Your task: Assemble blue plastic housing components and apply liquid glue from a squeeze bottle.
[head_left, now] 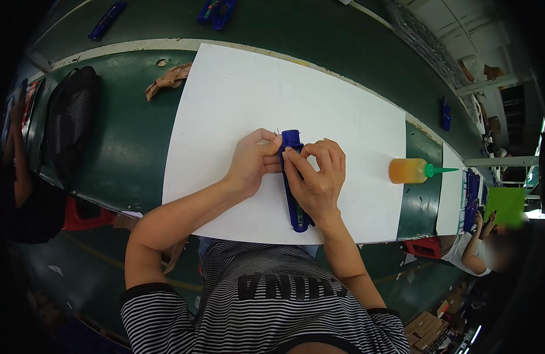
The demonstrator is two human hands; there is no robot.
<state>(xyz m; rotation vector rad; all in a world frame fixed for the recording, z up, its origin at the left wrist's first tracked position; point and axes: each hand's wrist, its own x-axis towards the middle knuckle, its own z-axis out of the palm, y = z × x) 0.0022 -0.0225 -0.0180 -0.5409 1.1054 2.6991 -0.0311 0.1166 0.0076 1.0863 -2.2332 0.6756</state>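
Head: blue casing (289, 197) near sheet (243, 88) edge, room beyond

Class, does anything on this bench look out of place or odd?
A crumpled brown scrap lies on the bench left of the white sheet, looking like litter. No spill shows. The right hand partly hides the blue casing; damage there is unclear.

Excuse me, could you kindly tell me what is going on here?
A person holds a long blue housing over a white sheet. The left hand grips it near the far end, while the right hand touches it close by; exactly what it pinches there is hidden. A green-nozzled bottle is off to the right.
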